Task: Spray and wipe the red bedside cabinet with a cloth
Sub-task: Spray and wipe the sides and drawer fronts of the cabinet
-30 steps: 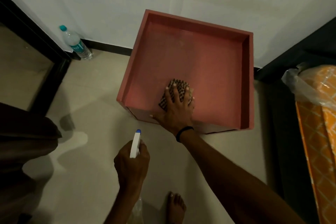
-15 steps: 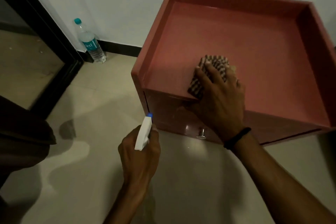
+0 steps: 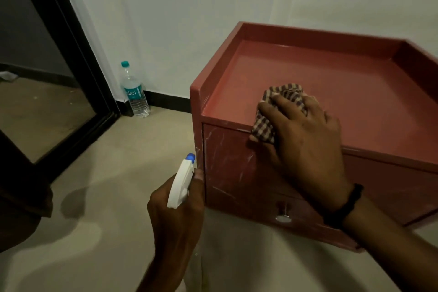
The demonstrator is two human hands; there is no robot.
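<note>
The red bedside cabinet (image 3: pixel 355 83) stands against the white wall, its rimmed top facing me and its drawer front streaked with white marks. My right hand (image 3: pixel 305 144) presses a bunched checked cloth (image 3: pixel 282 99) on the cabinet's front top edge, the cloth hanging a little over the drawer front. My left hand (image 3: pixel 175 216) grips a white spray bottle (image 3: pixel 181 184) with a blue nozzle, held just left of the cabinet's front corner and pointing at it. A round metal drawer knob (image 3: pixel 283 217) shows below my right wrist.
A clear plastic water bottle (image 3: pixel 134 92) with a teal cap stands on the floor by the wall, left of the cabinet. A black door frame (image 3: pixel 78 59) runs diagonally at left. Beige tiled floor (image 3: pixel 106 173) lies in front of the cabinet.
The view has dropped lower and closer, so the drawer front now shows. My right hand has dragged the cloth to the front edge. The spray bottle has come up near the front corner.
</note>
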